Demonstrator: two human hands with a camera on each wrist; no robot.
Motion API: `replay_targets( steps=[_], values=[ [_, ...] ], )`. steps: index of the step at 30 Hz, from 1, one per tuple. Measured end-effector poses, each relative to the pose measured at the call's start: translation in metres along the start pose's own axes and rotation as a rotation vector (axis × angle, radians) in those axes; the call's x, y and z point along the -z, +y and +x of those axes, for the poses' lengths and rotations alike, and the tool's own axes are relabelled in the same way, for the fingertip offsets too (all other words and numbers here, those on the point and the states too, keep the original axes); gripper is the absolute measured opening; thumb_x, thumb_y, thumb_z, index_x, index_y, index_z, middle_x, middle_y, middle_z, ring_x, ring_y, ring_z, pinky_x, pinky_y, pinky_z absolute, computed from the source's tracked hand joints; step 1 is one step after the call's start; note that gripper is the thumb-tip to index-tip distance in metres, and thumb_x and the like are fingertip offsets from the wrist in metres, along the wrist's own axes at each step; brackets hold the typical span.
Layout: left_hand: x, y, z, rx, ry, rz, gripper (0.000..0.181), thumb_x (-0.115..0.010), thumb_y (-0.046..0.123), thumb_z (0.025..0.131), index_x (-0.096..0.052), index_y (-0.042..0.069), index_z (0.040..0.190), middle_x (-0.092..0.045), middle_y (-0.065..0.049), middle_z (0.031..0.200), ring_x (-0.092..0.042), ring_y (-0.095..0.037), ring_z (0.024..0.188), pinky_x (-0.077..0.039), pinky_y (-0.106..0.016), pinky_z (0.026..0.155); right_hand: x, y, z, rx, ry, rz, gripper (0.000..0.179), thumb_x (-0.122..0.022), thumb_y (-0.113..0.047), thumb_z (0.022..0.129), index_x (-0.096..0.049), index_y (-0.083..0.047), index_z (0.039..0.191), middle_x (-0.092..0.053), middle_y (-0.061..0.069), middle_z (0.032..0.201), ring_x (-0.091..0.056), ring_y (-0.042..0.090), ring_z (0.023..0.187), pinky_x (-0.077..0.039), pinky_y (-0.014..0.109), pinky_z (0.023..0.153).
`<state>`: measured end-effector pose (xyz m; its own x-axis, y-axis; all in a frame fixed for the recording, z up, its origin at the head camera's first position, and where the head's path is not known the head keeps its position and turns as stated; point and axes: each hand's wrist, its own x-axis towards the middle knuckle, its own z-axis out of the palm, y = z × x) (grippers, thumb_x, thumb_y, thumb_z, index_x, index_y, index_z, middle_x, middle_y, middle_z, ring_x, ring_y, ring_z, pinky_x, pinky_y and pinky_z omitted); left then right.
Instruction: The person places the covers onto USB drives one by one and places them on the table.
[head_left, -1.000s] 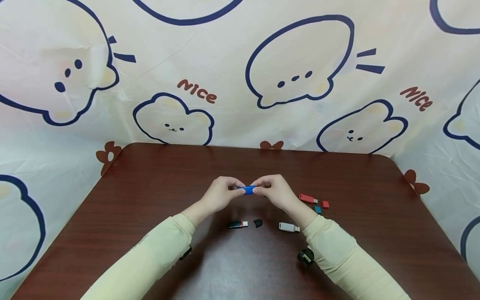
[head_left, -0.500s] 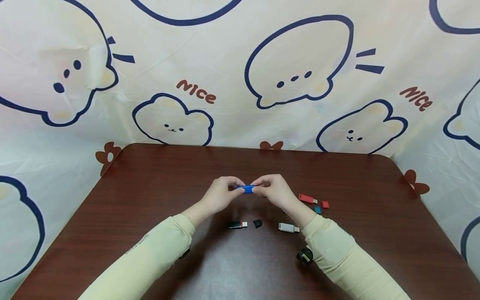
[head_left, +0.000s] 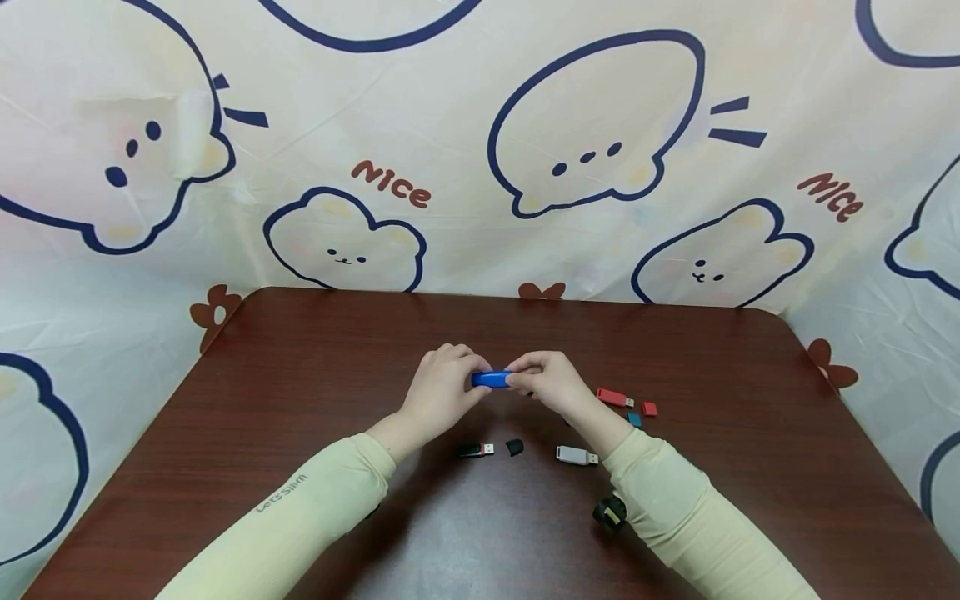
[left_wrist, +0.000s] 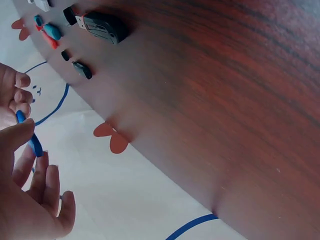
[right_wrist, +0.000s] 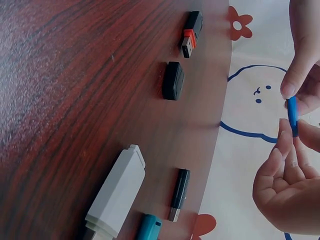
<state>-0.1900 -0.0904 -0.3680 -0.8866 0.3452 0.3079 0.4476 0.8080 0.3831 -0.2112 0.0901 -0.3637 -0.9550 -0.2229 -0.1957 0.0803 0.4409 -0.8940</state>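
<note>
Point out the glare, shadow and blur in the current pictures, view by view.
Head view: pale glare on the near part of the table, a dark shadow beside the left sleeve, no fine detail readable on the blue stick; left wrist view: sheen in the upper right corner, small black stick soft-edged; right wrist view: speckled glare toward upper left.

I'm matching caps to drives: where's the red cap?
In the head view, the red cap lies on the table, right of the right hand, just past the red drive without touching it.
</note>
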Motion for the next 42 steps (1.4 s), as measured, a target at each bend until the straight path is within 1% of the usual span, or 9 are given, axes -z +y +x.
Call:
replay_targets(
  steps=[2, 5, 12, 16, 22, 31, 34, 38, 42],
  values=[
    [-0.001, -0.001, 0.0, -0.015, 0.015, 0.02, 0.02, -0.075, 0.025, 0.079, -0.07, 0.015, 0.096, -0.065, 0.0, 0.09, -0.051, -0.016, 0.085, -0.041, -0.035, 0.08, 0.001, 0.0, 0.0, -0.002, -0.008, 0.004, 0.019, -0.063, -0.014, 0.089, -0.067, -0.001, 0.101, -0.071, 0.016, 0.087, -0.063, 0.028, 0.079, -0.051, 0.036, 0.073],
    [-0.003, -0.004, 0.0, -0.021, 0.024, 0.024, 0.02, -0.075, 0.024, 0.079, -0.07, 0.015, 0.096, -0.065, 0.001, 0.089, -0.052, -0.016, 0.085, -0.041, -0.037, 0.082, 0.002, 0.001, -0.001, 0.001, -0.017, -0.004, 0.021, -0.061, -0.016, 0.09, -0.066, -0.002, 0.105, -0.071, 0.015, 0.088, -0.063, 0.028, 0.081, -0.051, 0.036, 0.073],
    [-0.009, -0.013, 0.001, -0.004, 0.013, 0.051, 0.021, -0.075, 0.025, 0.079, -0.072, 0.015, 0.097, -0.068, 0.001, 0.089, -0.053, -0.017, 0.084, -0.042, -0.037, 0.079, 0.012, 0.008, -0.002, 0.0, -0.021, -0.011, 0.027, -0.058, -0.022, 0.092, -0.064, -0.001, 0.109, -0.07, 0.017, 0.093, -0.062, 0.03, 0.087, -0.05, 0.037, 0.074],
    [-0.013, -0.021, -0.001, 0.005, 0.005, 0.063, 0.02, -0.075, 0.024, 0.079, -0.072, 0.014, 0.096, -0.068, 0.0, 0.089, -0.054, -0.017, 0.085, -0.043, -0.04, 0.082, 0.019, 0.014, -0.002, -0.007, -0.012, -0.014, 0.027, -0.058, -0.022, 0.093, -0.064, -0.001, 0.108, -0.07, 0.017, 0.094, -0.061, 0.032, 0.089, -0.05, 0.039, 0.076],
    [-0.021, -0.031, -0.001, 0.026, -0.041, 0.087, 0.02, -0.074, 0.024, 0.079, -0.072, 0.015, 0.097, -0.069, 0.0, 0.091, -0.056, -0.019, 0.091, -0.037, -0.045, 0.09, 0.029, 0.02, -0.004, -0.01, 0.011, -0.031, 0.03, -0.056, -0.021, 0.093, -0.062, 0.003, 0.11, -0.07, 0.015, 0.092, -0.059, 0.036, 0.089, -0.05, 0.04, 0.076],
    [-0.029, -0.042, -0.001, 0.085, -0.102, 0.091, 0.019, -0.074, 0.023, 0.08, -0.072, 0.016, 0.098, -0.069, -0.002, 0.095, -0.054, -0.023, 0.095, -0.032, -0.05, 0.094, 0.032, 0.021, -0.007, -0.034, 0.029, -0.043, 0.029, -0.056, -0.021, 0.094, -0.062, 0.002, 0.109, -0.069, 0.019, 0.095, -0.059, 0.037, 0.092, -0.05, 0.042, 0.079],
    [-0.031, -0.045, -0.002, 0.11, -0.128, 0.097, 0.02, -0.073, 0.022, 0.081, -0.072, 0.016, 0.099, -0.069, -0.002, 0.098, -0.054, -0.023, 0.097, -0.03, -0.05, 0.096, 0.032, 0.022, -0.008, -0.042, 0.029, -0.043, 0.029, -0.056, -0.021, 0.093, -0.063, 0.002, 0.109, -0.07, 0.016, 0.091, -0.06, 0.036, 0.092, -0.05, 0.041, 0.078],
    [-0.032, -0.045, -0.003, 0.124, -0.158, 0.109, 0.019, -0.073, 0.02, 0.08, -0.072, 0.017, 0.099, -0.069, -0.002, 0.099, -0.053, -0.024, 0.097, -0.03, -0.051, 0.096, 0.032, 0.022, -0.008, -0.045, 0.034, -0.048, 0.028, -0.056, -0.022, 0.093, -0.063, 0.002, 0.108, -0.071, 0.008, 0.086, -0.06, 0.035, 0.091, -0.05, 0.04, 0.078],
    [-0.035, -0.045, -0.004, 0.142, -0.17, 0.134, 0.017, -0.073, 0.018, 0.08, -0.072, 0.018, 0.097, -0.07, -0.002, 0.098, -0.053, -0.025, 0.095, -0.029, -0.051, 0.095, 0.034, 0.022, -0.008, -0.039, 0.039, -0.051, 0.029, -0.056, -0.022, 0.093, -0.063, 0.002, 0.108, -0.071, 0.007, 0.086, -0.061, 0.034, 0.091, -0.05, 0.041, 0.079]
  ],
)
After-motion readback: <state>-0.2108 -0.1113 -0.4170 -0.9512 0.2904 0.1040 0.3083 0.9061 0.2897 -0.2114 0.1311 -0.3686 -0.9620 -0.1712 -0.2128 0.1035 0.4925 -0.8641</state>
